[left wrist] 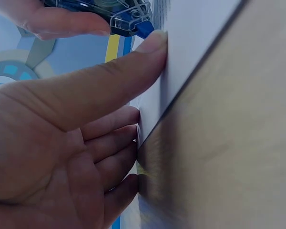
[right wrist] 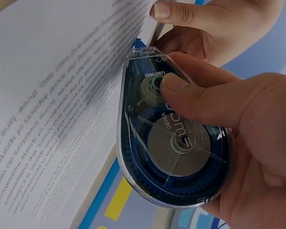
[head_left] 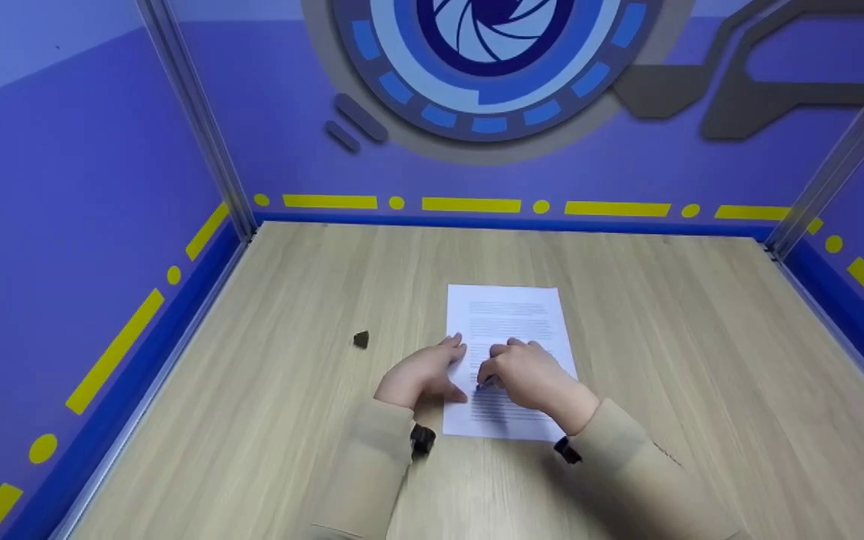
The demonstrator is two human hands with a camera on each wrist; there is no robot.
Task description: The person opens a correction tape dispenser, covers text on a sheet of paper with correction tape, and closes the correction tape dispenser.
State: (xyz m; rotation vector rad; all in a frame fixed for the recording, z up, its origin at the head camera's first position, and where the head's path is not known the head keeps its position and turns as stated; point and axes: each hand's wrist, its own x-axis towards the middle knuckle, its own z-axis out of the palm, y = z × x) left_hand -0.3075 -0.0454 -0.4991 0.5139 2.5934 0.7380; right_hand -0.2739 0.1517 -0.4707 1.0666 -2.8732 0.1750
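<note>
A printed sheet of paper (head_left: 507, 300) lies on the wooden table. My right hand (head_left: 528, 373) grips a correction tape dispenser (right wrist: 174, 138) with a clear shell and blue inner parts, thumb on one face. Its blue tip (right wrist: 140, 44) is at the lines of text near the sheet's left margin; contact is hard to make out. At that left edge, my left hand (head_left: 426, 373) rests with the thumb and fingertips on the paper and table, fingers fairly straight. In the left wrist view, the left thumb (left wrist: 109, 86) presses the paper close beside the dispenser's tip.
A small dark piece (head_left: 361, 340) lies on the table (head_left: 312, 420) to the left of the paper. Blue-purple panels (head_left: 477, 180) with yellow markings stand behind and at both sides. Metal posts (head_left: 203, 120) rise at the back corners.
</note>
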